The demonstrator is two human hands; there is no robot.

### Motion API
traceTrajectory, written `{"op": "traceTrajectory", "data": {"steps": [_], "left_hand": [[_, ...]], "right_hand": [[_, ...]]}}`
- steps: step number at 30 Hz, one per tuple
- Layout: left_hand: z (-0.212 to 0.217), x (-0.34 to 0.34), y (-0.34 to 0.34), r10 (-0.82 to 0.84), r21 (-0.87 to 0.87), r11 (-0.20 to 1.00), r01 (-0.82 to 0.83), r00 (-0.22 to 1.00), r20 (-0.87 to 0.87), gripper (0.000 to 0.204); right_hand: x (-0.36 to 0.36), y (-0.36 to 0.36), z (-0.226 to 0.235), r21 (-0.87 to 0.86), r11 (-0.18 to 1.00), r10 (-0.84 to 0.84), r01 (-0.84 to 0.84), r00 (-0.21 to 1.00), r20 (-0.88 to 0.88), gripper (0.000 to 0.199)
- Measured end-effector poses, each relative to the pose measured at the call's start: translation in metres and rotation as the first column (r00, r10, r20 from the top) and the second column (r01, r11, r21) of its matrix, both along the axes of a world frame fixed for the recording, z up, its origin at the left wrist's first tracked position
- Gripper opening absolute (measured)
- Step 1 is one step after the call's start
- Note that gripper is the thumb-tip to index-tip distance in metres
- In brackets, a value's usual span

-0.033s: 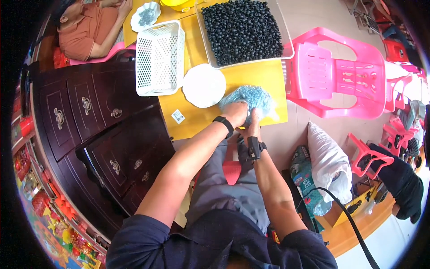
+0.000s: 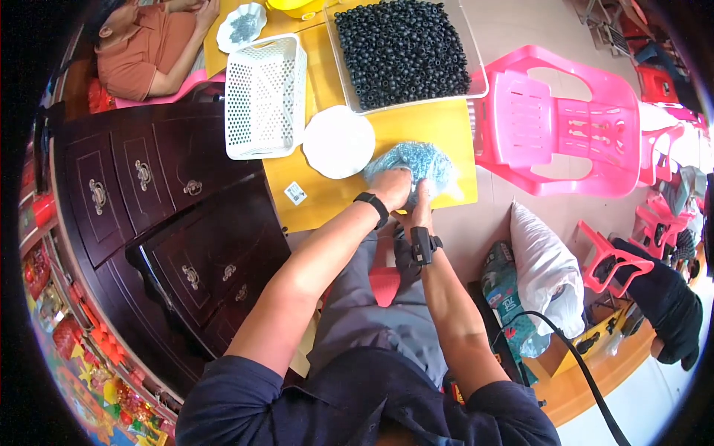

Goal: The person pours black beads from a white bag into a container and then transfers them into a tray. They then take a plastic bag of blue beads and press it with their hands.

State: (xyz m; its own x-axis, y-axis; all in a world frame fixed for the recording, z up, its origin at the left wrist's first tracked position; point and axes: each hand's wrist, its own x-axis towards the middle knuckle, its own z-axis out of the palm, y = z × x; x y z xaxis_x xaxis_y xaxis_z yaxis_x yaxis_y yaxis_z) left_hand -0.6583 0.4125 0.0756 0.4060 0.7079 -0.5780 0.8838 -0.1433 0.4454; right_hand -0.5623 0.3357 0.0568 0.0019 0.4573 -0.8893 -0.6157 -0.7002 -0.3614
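Observation:
A clear plastic bag (image 2: pixel 420 160) full of small blue-grey pieces lies near the front right corner of the yellow table (image 2: pixel 327 197). My left hand (image 2: pixel 392 186), with a black band on its wrist, presses and grips the bag's near side. My right hand (image 2: pixel 422 207), with a black watch on its wrist, holds the bag's near edge right beside the left one. A round white plate (image 2: pixel 338 141) lies just left of the bag. Behind the bag a clear tray (image 2: pixel 476 93) is heaped with small black rings (image 2: pixel 401 48).
A white perforated basket (image 2: pixel 264 97) stands on the table's left side, with a small white dish (image 2: pixel 242 26) behind it. Another person (image 2: pixel 149 52) sits at the far left. A pink chair (image 2: pixel 550 123) stands to the right, a dark wooden drawer cabinet (image 2: pixel 171 223) to the left and a white sack (image 2: pixel 543 267) on the floor.

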Motion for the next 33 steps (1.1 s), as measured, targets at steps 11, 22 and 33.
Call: {"op": "traceTrajectory", "data": {"steps": [11,22,33], "left_hand": [[0.006,-0.011,0.008,-0.019,-0.083,0.996,0.031,0.989,0.146,0.025],[-0.008,-0.013,0.008,-0.027,0.012,1.000,0.025,0.985,0.173,0.021],[0.001,-0.011,-0.005,0.069,-0.015,0.998,-0.067,0.970,0.232,0.014]], "right_hand": [[0.006,-0.001,-0.010,-0.032,0.996,0.088,-0.086,0.995,0.050,0.088],[0.005,0.006,0.002,-0.122,0.979,0.172,-0.163,0.982,0.072,0.093],[-0.011,0.014,-0.002,-0.205,0.896,-0.402,0.393,0.916,-0.002,0.078]]}}
